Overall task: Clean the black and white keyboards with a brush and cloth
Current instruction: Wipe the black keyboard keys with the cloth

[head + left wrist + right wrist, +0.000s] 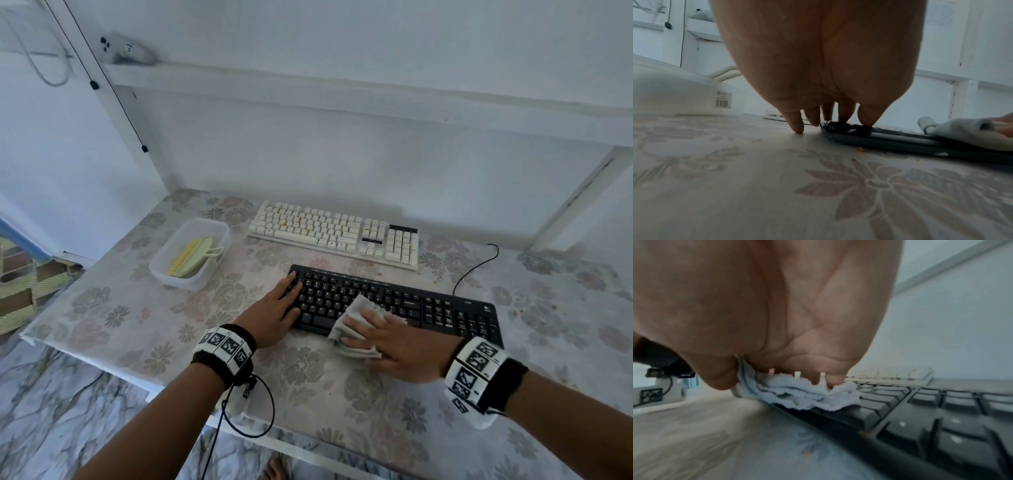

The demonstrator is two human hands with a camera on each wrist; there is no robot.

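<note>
The black keyboard (394, 301) lies across the middle of the flowered table, with the white keyboard (335, 233) just behind it. My left hand (289, 294) rests flat on the black keyboard's left end, fingers straight on the keys, little finger (797, 128) touching the table. My right hand (373, 329) presses a folded pale grey cloth (356, 322) with spread, straight fingers onto the keyboard's front edge near the middle. In the right wrist view the cloth (801, 395) bunches under my fingertips over the black keys (941, 418). A green brush (193, 255) with yellow bristles lies in a clear tub.
The clear plastic tub (219, 228) stands at the table's back left, left of both keyboards. The black keyboard's cable (479, 263) curls off behind its right end. A white shelf frame and wall close off the back. The table edge (85, 353) runs near my left forearm.
</note>
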